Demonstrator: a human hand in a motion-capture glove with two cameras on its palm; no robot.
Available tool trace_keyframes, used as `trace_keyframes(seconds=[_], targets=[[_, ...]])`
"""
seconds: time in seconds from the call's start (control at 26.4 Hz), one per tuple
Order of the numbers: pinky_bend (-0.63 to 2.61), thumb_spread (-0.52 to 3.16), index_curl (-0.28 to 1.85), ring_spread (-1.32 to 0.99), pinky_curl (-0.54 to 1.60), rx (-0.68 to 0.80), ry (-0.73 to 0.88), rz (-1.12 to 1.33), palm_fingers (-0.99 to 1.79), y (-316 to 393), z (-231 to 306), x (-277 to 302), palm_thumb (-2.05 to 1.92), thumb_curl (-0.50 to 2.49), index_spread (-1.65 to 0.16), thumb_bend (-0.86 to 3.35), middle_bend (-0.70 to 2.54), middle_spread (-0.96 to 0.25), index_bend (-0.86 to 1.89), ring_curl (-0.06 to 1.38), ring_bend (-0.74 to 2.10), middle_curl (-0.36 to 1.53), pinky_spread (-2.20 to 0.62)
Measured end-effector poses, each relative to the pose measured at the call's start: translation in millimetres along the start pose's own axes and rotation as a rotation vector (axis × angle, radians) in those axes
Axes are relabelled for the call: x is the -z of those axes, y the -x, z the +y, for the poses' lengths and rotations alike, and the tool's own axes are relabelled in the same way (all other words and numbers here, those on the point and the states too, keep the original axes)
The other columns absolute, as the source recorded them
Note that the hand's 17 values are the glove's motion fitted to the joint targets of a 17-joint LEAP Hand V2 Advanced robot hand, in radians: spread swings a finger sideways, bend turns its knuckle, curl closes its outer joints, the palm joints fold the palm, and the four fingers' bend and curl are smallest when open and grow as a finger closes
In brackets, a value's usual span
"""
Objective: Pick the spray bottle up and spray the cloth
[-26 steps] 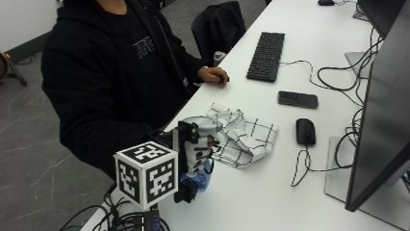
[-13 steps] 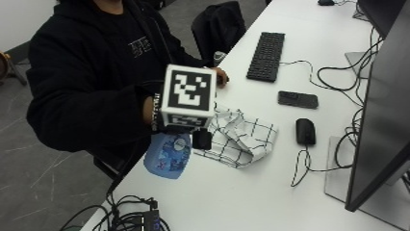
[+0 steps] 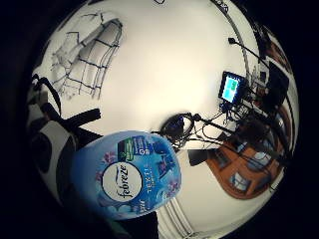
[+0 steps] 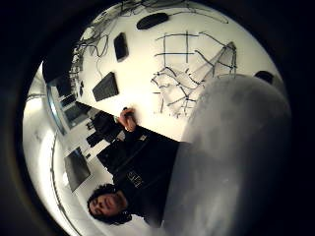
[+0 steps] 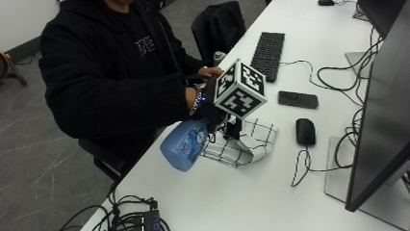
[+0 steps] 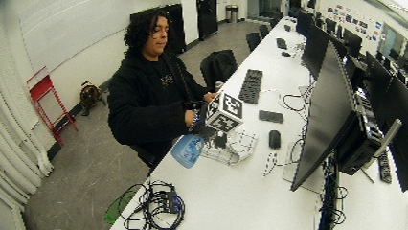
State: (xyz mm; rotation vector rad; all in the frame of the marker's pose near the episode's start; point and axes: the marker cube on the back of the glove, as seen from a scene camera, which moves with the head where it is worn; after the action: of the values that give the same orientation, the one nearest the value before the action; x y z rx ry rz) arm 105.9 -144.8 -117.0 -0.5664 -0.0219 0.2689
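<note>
Outside view: the gloved right hand point(image 5: 210, 109) has its grip wrapped round the neck of the one spray bottle point(image 5: 185, 146), which hangs off the surface point(image 5: 256, 202), tilted. Its long axis runs from the grip down and toward the person's side of the surface, blue body lowest. The head end sits by the hand, just above the one checked cloth point(image 5: 247, 144), which lies crumpled on the surface directly beyond the bottle. Judging from that, the spray only needs the nozzle aimed at the cloth; which way the nozzle faces is hidden by the hand. The bare hand point(image 5: 210, 72) rests past the cloth, toward the single keyboard point(image 5: 268, 55). One phone point(image 5: 298, 99) and one mouse point(image 5: 305, 131) lie beyond the cloth too.

Wide outside view: the same layout, bottle held beside the cloth.

Little finger side palm view: the bottle's label fills the near field, the cloth beyond it.

Thumb side palm view: a pale blurred bulk close to the palm, the cloth just past it.
</note>
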Motion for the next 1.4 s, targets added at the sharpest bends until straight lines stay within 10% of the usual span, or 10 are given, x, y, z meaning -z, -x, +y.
trace_keyframes(seconds=[0.76, 1.4], targets=[[0.50, 0.36, 0.58, -0.22, 0.42, -0.031, 0.257, 0.153, 1.37, 14.5, -74.7, -53.1, 0.91, 0.79, -0.29, -0.03, 0.65, -0.20, 0.29, 0.48, 0.79, 0.56, -0.32], [0.48, 0.38, 0.59, -0.22, 0.41, 0.525, -0.473, -0.369, 1.38, 169.6, -67.1, 80.9, 0.90, 0.81, -0.28, -0.03, 0.64, -0.20, 0.25, 0.48, 0.78, 0.56, -0.31]])
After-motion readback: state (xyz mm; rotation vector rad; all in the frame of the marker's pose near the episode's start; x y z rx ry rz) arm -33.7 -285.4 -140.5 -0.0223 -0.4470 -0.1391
